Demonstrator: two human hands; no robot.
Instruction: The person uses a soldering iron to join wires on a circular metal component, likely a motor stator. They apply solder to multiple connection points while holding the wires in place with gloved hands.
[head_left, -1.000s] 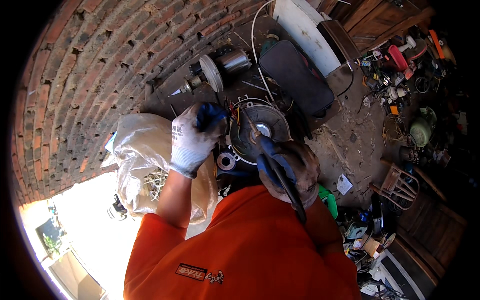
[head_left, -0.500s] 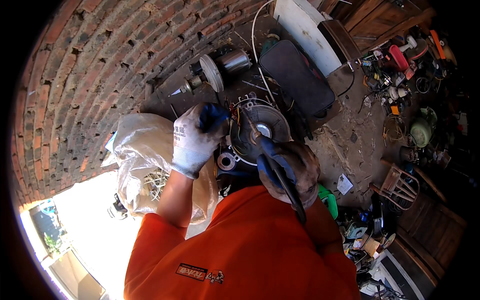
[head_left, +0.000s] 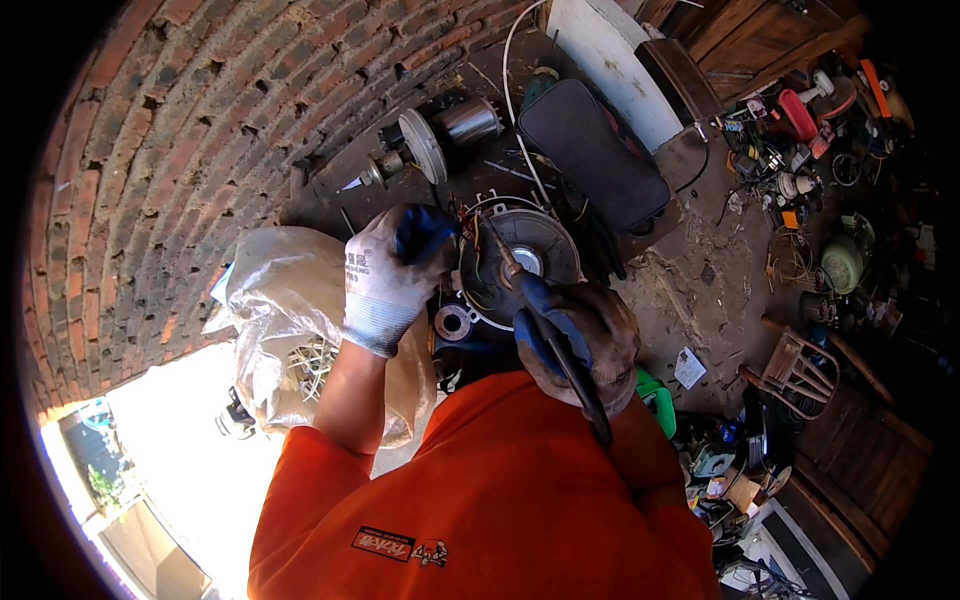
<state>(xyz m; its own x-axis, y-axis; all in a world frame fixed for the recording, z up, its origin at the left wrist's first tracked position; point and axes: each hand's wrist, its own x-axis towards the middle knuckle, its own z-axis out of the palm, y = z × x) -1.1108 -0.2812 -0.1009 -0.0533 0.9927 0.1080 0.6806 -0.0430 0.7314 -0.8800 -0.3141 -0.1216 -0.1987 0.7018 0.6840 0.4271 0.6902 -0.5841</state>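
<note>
Well now, from the head view: the two gloved hands work apart over a round grey housing (head_left: 548,232) at the near side of the bench (head_left: 320,200), just ahead of the orange shirt (head_left: 480,480). Right hand (head_left: 605,335) wrapped around a dark-handled tool (head_left: 577,378), its thin shaft slanting over the housing toward the left rim. Left hand (head_left: 393,275) at that rim, fingers curled together beside thin wires (head_left: 468,225); whether they pinch one, cannot tell.

Room for moving: a crumpled plastic bag (head_left: 265,290) crowds the left forearm; a dark case (head_left: 590,150) and a metal cylinder (head_left: 472,122) bound the far side. Rightward it opens wider, past the bench edge to dirt floor (head_left: 705,265).

Hard to make out: the tool's tip, small and lost among the wires; left fingertips, in shadow; the housing's near rim, partly behind the right glove. Right forearm mostly covered by shirt and glove. Scrap heap (head_left: 790,185) fades into darkness at the lens rim
</note>
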